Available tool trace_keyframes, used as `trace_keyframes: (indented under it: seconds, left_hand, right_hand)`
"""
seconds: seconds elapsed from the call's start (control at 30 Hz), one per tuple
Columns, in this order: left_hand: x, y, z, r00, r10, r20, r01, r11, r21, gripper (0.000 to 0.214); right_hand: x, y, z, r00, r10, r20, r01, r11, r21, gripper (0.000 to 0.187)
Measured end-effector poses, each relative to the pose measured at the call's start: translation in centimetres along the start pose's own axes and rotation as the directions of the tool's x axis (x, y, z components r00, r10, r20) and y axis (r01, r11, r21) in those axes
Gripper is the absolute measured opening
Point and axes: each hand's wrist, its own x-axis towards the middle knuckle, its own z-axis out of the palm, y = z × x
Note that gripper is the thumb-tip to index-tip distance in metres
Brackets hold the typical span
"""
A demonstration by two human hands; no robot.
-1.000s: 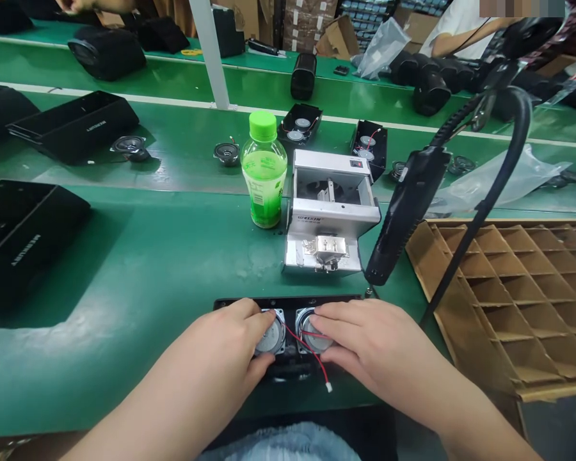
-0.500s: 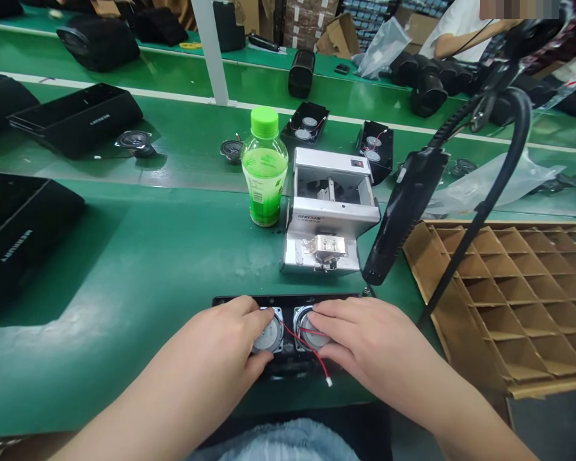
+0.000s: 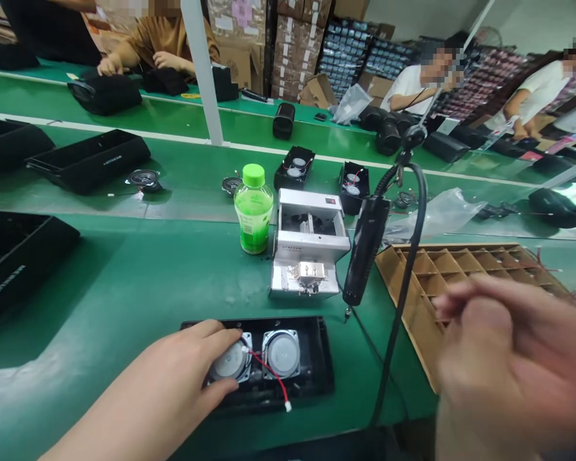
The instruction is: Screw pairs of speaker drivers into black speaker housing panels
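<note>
Speaker panel (image 3: 317, 358), and it lay flat on the green bench (image 3: 148, 275), near the front edge, just this side of a silver machine (image 3: 310, 242)! A green bottle (image 3: 253, 221) stood at the machine's left; a black screwdriver (image 3: 366, 250) hung at its right, near a divided cardboard box (image 3: 409, 310). Across the room, a person in brown (image 3: 144, 41) had a hand on a black case (image 3: 108, 94), and cartons (image 3: 295, 48) rose in stacks behind.

Now the panel: long axis running left to right, roughly along the bench edge, the left speaker (image 3: 230, 363) and right speaker (image 3: 284, 355) showing round backs upward, a red wire (image 3: 279, 379) trailing nearer, white plug (image 3: 288, 406) at its end. And the left hand (image 3: 196, 352), thumb and fingers narrowed around the left speaker! Out wide, the right hand (image 3: 509, 365) was a blur, fingers curled, in front of the box; whether it held anything, nobody could tell.
</note>
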Motion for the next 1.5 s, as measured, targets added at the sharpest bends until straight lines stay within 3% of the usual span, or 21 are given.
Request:
trace_keyframes:
  seconds: [0.1, 0.23, 0.37, 0.43, 0.53, 0.67, 0.8, 0.97, 1.03, 1.2, 1.3, 1.5]
  left_hand:
    - [-0.4, -0.9, 0.0, 0.997, 0.019, -0.078, -0.017, 1.000, 0.025, 0.041]
    - [-0.3, 1.2, 0.8, 0.971, 0.172, -0.168, -0.162, 0.984, 0.071, 0.042]
    - [0.6, 3.7, 1.9, 0.959, 0.265, -0.103, -0.253, 0.960, 0.121, 0.044]
    - [1.2, 4.2, 1.9, 0.967, 0.252, -0.026, -0.248, 0.962, 0.115, 0.041]
    - [1.8, 4.3, 1.4, 0.971, 0.228, 0.070, -0.233, 0.970, 0.074, 0.043]
    - [2.1, 4.1, 1.1, 0.972, 0.218, 0.092, -0.222, 0.975, 0.028, 0.039]
    - [2.1, 3.9, 1.7, 0.967, 0.247, 0.066, -0.247, 0.969, -0.010, 0.032]
    - [2.5, 4.0, 2.0, 0.968, 0.245, 0.058, -0.243, 0.969, -0.040, 0.027]
    - [2.6, 4.0, 2.0, 0.966, 0.248, 0.067, -0.246, 0.968, -0.043, 0.027]
    - [2.5, 4.0, 2.1, 0.962, 0.265, 0.065, -0.265, 0.964, -0.008, 0.026]
    - [2.4, 4.0, 2.3, 0.959, 0.280, 0.052, -0.280, 0.960, -0.004, 0.026]
    - [2.6, 4.0, 2.2, 0.965, 0.254, 0.063, -0.255, 0.967, 0.001, 0.027]
  right_hand:
    - [1.2, 1.6, 0.3, 0.983, 0.113, -0.147, -0.085, 0.979, 0.187, 0.056]
    - [2.9, 3.4, 2.2, 0.944, 0.220, -0.245, -0.133, 0.935, 0.328, 0.060]
    - [3.8, 3.5, 3.1, 0.875, 0.354, -0.330, -0.157, 0.852, 0.499, 0.055]
    - [3.8, 2.2, 2.2, 0.847, 0.399, -0.351, -0.132, 0.798, 0.588, 0.051]
    - [3.7, -0.7, 0.1, 0.835, 0.428, -0.347, -0.082, 0.719, 0.690, 0.068]
    - [4.6, -4.6, -1.6, 0.827, 0.398, -0.397, 0.064, 0.635, 0.770, 0.063]
    - [6.9, -7.5, -1.3, 0.847, 0.275, -0.456, 0.173, 0.667, 0.724, 0.059]
    - [9.1, -8.3, -0.1, 0.914, 0.103, -0.394, 0.225, 0.679, 0.699, 0.061]
    - [9.3, -8.0, 0.7, 0.918, 0.068, -0.392, 0.247, 0.675, 0.695, 0.061]
    - [9.5, -7.5, 2.9, 0.933, 0.111, -0.343, 0.179, 0.683, 0.708, 0.070]
    - [9.9, -7.6, 3.6, 0.892, 0.188, -0.411, 0.157, 0.724, 0.672, 0.070]
    - [8.9, -7.8, 2.6, 0.912, 0.230, -0.339, 0.132, 0.619, 0.774, 0.068]
